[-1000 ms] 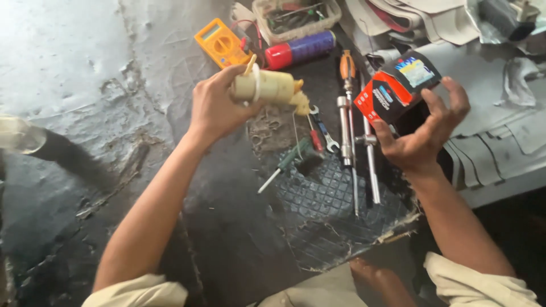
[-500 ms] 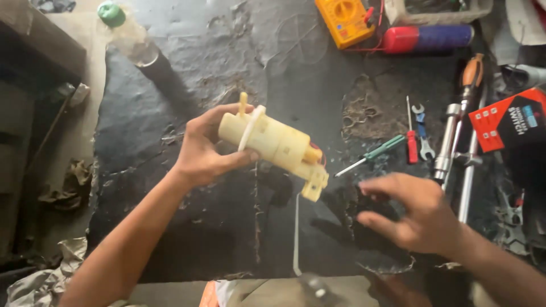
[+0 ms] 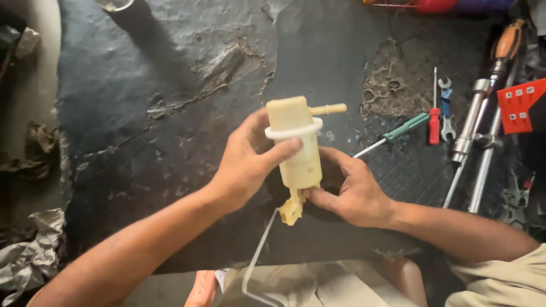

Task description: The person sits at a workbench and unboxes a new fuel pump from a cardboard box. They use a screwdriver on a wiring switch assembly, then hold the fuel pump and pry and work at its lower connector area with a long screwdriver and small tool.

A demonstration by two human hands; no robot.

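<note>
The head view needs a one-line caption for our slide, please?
Left hand and right hand hold a cream plastic pump upright over a dark, cracked mat.

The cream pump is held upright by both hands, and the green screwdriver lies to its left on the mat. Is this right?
Not quite. The head view shows the green screwdriver to the right of the pump, not the left. The rest stands: the left hand and the right hand hold the pump upright.
</note>
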